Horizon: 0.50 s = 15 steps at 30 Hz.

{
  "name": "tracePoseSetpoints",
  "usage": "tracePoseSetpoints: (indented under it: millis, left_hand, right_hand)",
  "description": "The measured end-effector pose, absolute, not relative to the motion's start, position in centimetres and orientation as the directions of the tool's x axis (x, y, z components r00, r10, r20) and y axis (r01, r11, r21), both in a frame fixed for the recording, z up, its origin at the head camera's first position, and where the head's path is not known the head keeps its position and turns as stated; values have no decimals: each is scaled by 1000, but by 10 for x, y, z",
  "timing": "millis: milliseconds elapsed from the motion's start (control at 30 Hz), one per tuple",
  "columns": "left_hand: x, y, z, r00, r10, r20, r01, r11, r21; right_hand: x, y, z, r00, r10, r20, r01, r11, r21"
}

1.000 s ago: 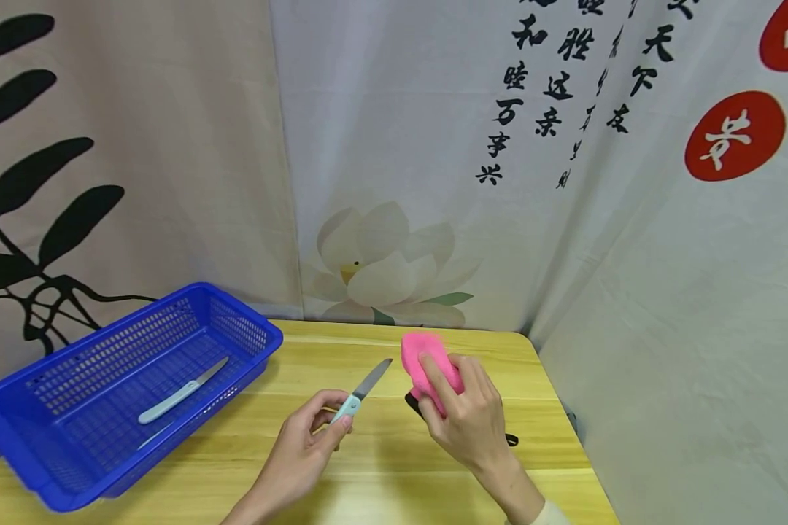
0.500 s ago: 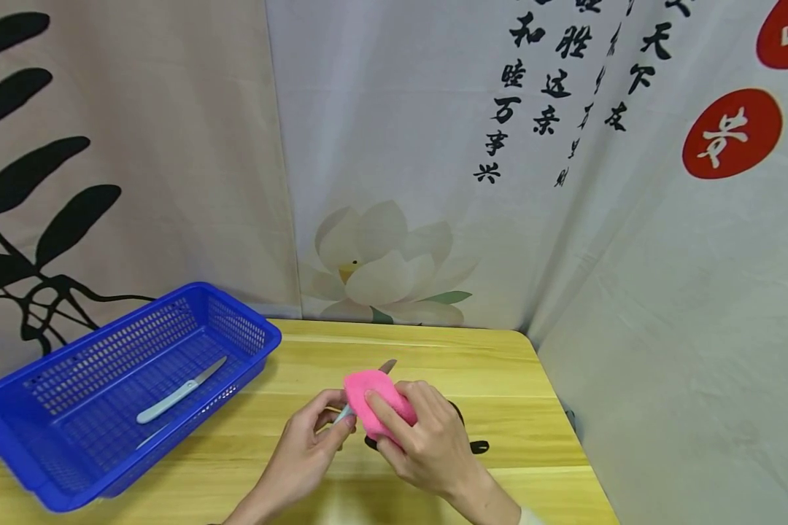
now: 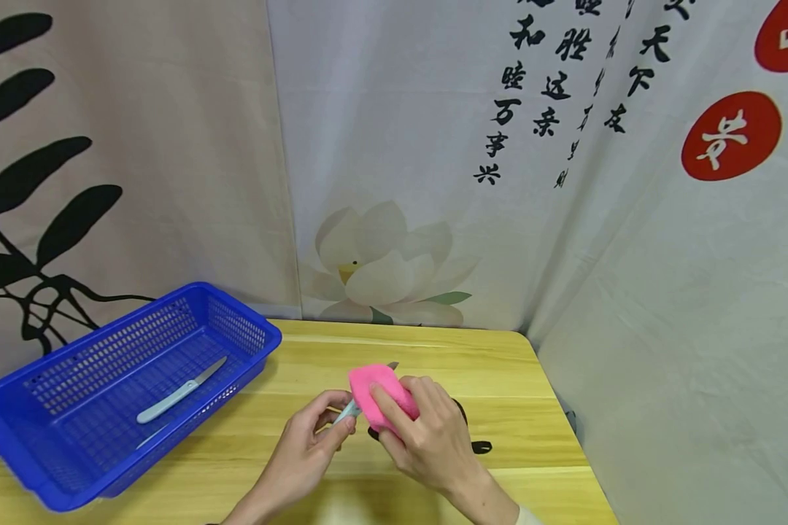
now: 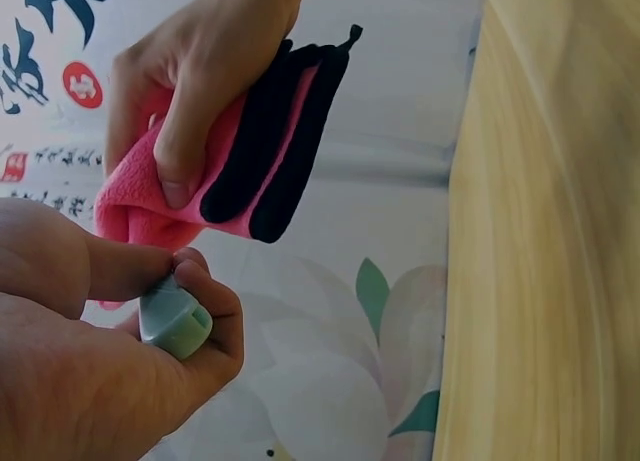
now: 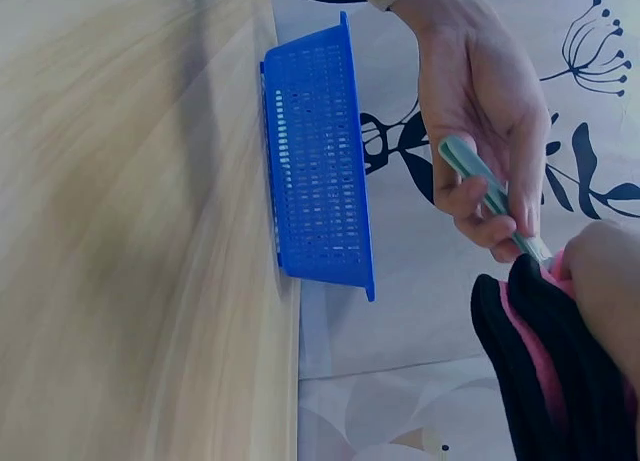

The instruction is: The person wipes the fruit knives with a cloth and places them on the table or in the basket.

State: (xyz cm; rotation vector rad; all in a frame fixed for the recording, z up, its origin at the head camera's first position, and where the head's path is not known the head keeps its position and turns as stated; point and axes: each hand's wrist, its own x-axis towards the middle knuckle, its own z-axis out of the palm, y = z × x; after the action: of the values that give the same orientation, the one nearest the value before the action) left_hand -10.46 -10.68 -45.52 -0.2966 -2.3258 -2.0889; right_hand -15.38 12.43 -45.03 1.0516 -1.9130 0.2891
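In the head view my left hand [image 3: 307,441] holds a small paring knife [image 3: 345,413] by its pale mint handle, the blade pointing up and away. My right hand [image 3: 427,441] grips a folded pink cloth [image 3: 382,397] with black edging, wrapped over the blade so that only the tip [image 3: 393,365] shows past it. The left wrist view shows the butt of the knife handle [image 4: 175,319] between thumb and curled fingers. Seen from the right wrist, the cloth's black edges [image 5: 520,351] hang below the right hand, and the blade is mostly hidden in the folds.
A blue mesh basket [image 3: 118,354] stands at the left of the wooden table [image 3: 499,379]. Inside it lies another knife [image 3: 171,401] with a pale handle, and a thin pale edge [image 3: 154,436] shows near its front wall. Printed curtains [image 3: 400,146] hang behind the table.
The right hand has moved left with the pink cloth, from beside the bare blade to over it. Since half a second ago the cloth has shifted slightly up along the blade. The left hand stays nearly still.
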Motion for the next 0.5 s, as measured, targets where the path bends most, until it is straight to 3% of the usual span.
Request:
tracePoseSetpoints:
  millis: [500]
  left_hand:
    - [-103,-105,-453,-987,151,64,80,107,991]
  right_hand:
    - [-167,141,-447,-275,-467,840,-688,706,168]
